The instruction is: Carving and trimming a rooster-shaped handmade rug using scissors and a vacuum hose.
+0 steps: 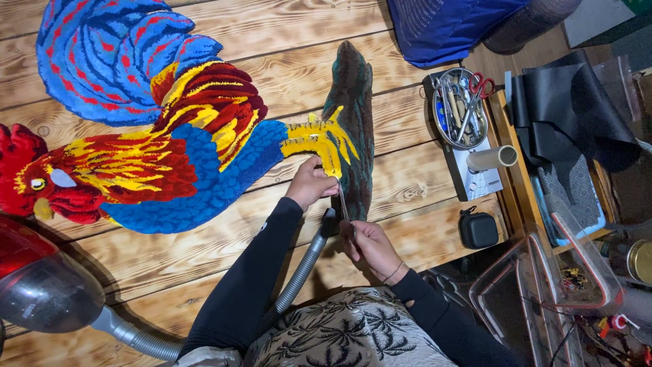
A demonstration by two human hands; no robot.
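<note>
Gripped in the right hand [372, 246] was a pair of slim scissors [344, 207], fingers closed round the handles, blades pointing up and away from the body toward the rug's edge. Whether the blades stood apart or together could not be told at that size. The left hand [310, 183] lay curled on the tufted rooster rug [170, 149], pressing down just beside the yellow claws [320, 139] and clutching no tool.

The rug was the biggest thing on the wooden floor [224, 238], its long axis running left to right: red head at the far left, blue tail plumes above, and the dark green perch [354, 115] at its right end standing upright across the view. That perch edge lay directly ahead of the scissor tips, and the left hand was the nearer of the two to it.

A vacuum cleaner [37, 278] sat at lower left, its grey hose [299, 272] passing between the arms. Off to the right were a round metal dish of tools [459, 107] with red-handled scissors [481, 85], a cardboard tube [493, 158] and a small black case [478, 229].
</note>
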